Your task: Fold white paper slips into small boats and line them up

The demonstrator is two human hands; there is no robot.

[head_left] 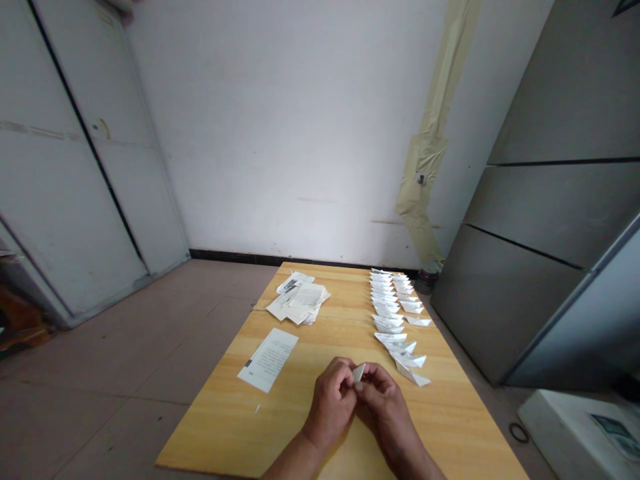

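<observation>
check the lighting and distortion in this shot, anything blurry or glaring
In the head view, light is soft and even, with faint shadows beneath the left hand and right hand; no hard glare shows on the wooden table; the wide lens makes the grey cabinet lean; the folded paper looks slightly soft.

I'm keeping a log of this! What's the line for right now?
Hands: left hand, right hand pinch folded white paper piece | Nearby: rows of folded paper boats, printed paper sheets | Surface: wooden table
</observation>
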